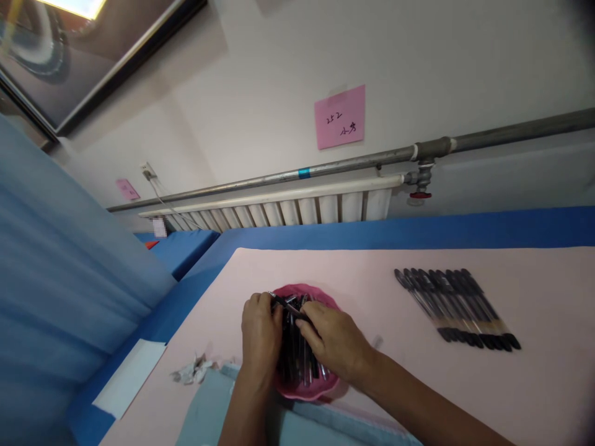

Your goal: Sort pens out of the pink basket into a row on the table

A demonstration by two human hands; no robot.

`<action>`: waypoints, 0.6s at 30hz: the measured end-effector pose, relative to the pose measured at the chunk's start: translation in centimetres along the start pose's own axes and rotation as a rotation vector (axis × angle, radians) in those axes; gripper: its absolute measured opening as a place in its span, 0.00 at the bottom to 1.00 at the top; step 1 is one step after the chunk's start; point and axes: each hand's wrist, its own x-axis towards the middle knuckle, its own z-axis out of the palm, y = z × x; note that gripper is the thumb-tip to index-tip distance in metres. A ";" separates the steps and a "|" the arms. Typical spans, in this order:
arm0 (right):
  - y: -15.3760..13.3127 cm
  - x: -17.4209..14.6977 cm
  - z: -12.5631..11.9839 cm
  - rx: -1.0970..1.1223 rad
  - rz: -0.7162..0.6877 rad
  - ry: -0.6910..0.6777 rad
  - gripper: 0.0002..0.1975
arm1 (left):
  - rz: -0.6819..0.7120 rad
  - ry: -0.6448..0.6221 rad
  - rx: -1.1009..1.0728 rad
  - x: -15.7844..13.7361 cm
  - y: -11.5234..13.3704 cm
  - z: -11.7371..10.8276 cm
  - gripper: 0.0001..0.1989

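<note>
A pink basket (pixel 302 394) with a wavy rim sits on the pink sheet, full of dark and clear pens or pen parts (pixel 304 356). Over it my hands meet at a slim pen (pixel 289 306), dark with a silvery tip at its left end. My right hand (pixel 337 337) pinches the pen's right end between thumb and fingers. Curled around the tip end is my left hand (pixel 260 334), whose fingertips are partly hidden. To the right, several assembled-looking pens (pixel 458 308) with black caps lie side by side in a slanted row.
Crumpled clear scraps (pixel 193 370) lie on the pink sheet (pixel 372 266) at the left. A white paper (pixel 131 376) rests at the blue table edge, beside a blue curtain (pixel 69 266). A radiator (pixel 297 210) and pipe (pixel 260 183) run along the wall behind.
</note>
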 end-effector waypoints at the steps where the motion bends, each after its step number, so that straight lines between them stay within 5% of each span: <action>1: 0.0 0.0 0.0 0.002 -0.001 0.007 0.06 | -0.026 0.005 -0.071 -0.1 0.1 -0.1 0.04; 5: 0.0 0.0 0.0 0.014 0.002 0.013 0.06 | -0.153 0.030 -0.410 0.0 0.2 -0.1 0.03; 10: 0.0 0.0 -0.1 0.020 0.011 -0.006 0.06 | -0.232 0.087 -0.755 0.3 0.3 0.0 0.17; 18: 0.0 0.0 -0.1 0.037 -0.006 -0.006 0.06 | -0.383 -0.079 -1.029 0.3 0.0 0.7 0.17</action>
